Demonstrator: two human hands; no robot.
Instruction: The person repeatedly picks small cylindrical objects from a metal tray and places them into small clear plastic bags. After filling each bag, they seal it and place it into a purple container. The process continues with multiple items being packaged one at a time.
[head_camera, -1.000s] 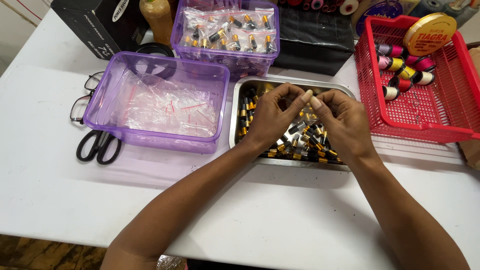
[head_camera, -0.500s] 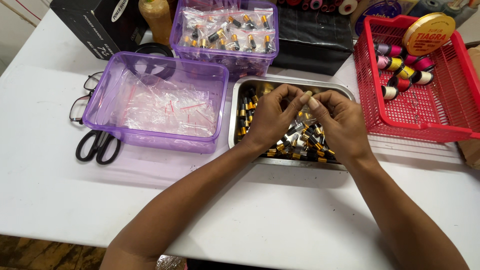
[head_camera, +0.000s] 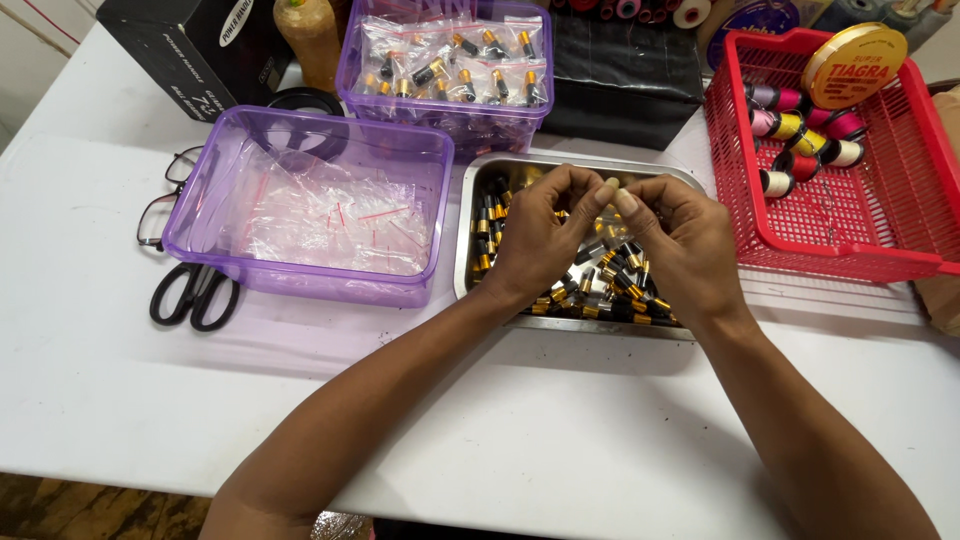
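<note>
Over the steel tray (head_camera: 478, 262) near the middle of the white table (head_camera: 560, 440), the left hand (head_camera: 535, 235) and the right hand (head_camera: 680, 240) meet, fingertips pressed close together just above the heap of small black-and-gold spools (head_camera: 610, 285) that fills the tray. The fingers of both hands are curled in a pinch at the point where they touch; something small seems to be held between them, but it is hidden by the fingertips, so I cannot tell what it is or whether each hand has its own grip on it.

To the left of the tray, touching or nearly so, stands a purple plastic tub (head_camera: 300, 285) with empty clear zip bags (head_camera: 335, 215) lying in it. Behind it a second purple tub (head_camera: 445, 105) holds bags already filled with the same kind of spools. A red mesh basket (head_camera: 850, 225) with coloured thread spools (head_camera: 800, 140) sits to the right, black scissors (head_camera: 195, 295) and a pair of spectacles (head_camera: 165, 205) lie at the left edge.

By my judgement the step in hand is fine fingertip work on one piece taken from the heap. The next move calls for a steady pinch, since the piece is tiny and would be lost among the others if dropped.
</note>
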